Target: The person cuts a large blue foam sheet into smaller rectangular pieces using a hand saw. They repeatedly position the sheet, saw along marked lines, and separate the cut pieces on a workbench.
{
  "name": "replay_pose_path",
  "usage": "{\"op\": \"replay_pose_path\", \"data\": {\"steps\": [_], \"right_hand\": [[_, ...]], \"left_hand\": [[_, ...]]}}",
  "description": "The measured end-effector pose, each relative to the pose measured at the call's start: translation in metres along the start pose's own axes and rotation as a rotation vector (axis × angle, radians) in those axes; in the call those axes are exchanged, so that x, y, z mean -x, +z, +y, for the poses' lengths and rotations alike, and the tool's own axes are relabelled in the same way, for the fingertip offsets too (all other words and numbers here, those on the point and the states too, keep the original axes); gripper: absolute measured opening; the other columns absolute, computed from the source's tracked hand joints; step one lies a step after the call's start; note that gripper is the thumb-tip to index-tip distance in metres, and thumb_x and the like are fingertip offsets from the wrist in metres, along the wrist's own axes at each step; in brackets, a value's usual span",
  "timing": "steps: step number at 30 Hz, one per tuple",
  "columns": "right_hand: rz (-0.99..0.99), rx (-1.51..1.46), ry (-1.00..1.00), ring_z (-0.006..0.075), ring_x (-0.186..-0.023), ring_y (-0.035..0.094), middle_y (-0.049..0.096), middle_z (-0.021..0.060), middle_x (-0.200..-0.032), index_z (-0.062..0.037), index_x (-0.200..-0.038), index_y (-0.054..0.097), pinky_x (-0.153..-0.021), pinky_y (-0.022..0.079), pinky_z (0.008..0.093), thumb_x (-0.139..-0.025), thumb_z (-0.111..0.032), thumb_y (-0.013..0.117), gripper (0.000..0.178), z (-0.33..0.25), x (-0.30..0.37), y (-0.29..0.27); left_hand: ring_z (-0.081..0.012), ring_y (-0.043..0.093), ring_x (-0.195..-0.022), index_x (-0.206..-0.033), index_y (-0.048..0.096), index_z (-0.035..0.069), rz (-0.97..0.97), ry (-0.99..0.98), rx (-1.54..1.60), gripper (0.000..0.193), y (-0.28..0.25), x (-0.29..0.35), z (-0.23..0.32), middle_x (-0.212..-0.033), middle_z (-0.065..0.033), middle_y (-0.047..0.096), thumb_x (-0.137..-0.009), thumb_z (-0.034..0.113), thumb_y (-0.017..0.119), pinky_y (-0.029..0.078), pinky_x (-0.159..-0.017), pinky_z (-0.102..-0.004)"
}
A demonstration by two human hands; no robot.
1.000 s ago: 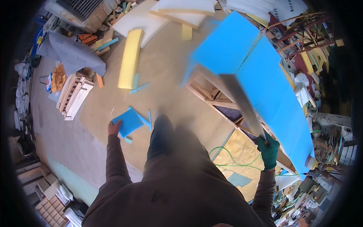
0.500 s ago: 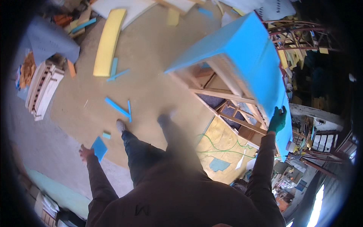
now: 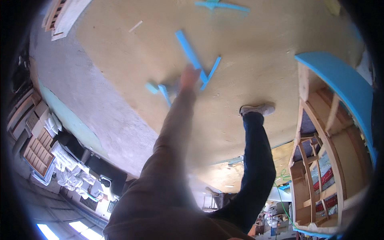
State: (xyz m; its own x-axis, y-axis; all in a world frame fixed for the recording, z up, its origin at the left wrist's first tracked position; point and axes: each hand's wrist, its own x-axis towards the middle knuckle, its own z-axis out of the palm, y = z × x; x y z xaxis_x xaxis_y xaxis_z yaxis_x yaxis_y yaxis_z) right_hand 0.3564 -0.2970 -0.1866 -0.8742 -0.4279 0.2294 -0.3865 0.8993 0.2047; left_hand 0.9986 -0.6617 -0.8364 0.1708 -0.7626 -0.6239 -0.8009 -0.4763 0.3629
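My left hand (image 3: 189, 78), bare and smeared by motion, is low near the floor at the long blue foam strip (image 3: 186, 47). Whether its fingers grip the strip cannot be made out. A thinner blue strip (image 3: 214, 70) crosses the long one's lower end. Left of my wrist, a narrow blue foam piece (image 3: 164, 93) shows partly behind the forearm; I cannot tell if it is held. Beside that is a small pale teal block (image 3: 151, 88). My right hand is out of the picture.
At the right stands a wooden frame (image 3: 340, 160) with a blue foam covering (image 3: 340, 72). A green hose (image 3: 283, 204) runs near its base. More blue strips (image 3: 228, 6) lie at the far floor. My shoe (image 3: 258, 109) stands on the tan floor.
The view has swung down and to the right as I bend over. My left hand has moved from the outer left to the floor strips. My green-gloved right hand has left the view.
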Motion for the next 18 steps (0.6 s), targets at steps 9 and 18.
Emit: {"op": "replay_pose_path", "data": {"steps": [9, 18], "right_hand": [[-0.091, -0.024, 0.025, 0.0259, -0.094, 0.074, 0.080, 0.0091, -0.106, -0.0147, -0.140, 0.072, -0.084, 0.059, 0.0431, -0.112, -0.032, 0.062, 0.035, 0.010, -0.013, 0.033], [-0.021, -0.331, 0.021, 0.0269, -0.098, 0.075, 0.080, 0.0103, -0.107, -0.0153, -0.144, 0.069, -0.087, 0.059, 0.0446, -0.115, -0.028, 0.057, 0.034, 0.117, -0.060, -0.026]], "left_hand": [[-0.0223, 0.069, -0.080, -0.092, 0.063, 0.003, 0.015, 0.064, 0.236, 0.034, 0.047, -0.059, 0.001, -0.084, -0.0087, 0.070, -0.091, 0.029, 0.083, 0.057, -0.073, -0.0384], [-0.0134, 0.067, -0.108, -0.135, 0.067, -0.001, -0.532, 0.364, 0.795, 0.037, -0.227, 0.183, 0.326, -0.115, -0.0042, 0.073, -0.103, 0.015, 0.076, 0.054, -0.096, -0.0316]]}}
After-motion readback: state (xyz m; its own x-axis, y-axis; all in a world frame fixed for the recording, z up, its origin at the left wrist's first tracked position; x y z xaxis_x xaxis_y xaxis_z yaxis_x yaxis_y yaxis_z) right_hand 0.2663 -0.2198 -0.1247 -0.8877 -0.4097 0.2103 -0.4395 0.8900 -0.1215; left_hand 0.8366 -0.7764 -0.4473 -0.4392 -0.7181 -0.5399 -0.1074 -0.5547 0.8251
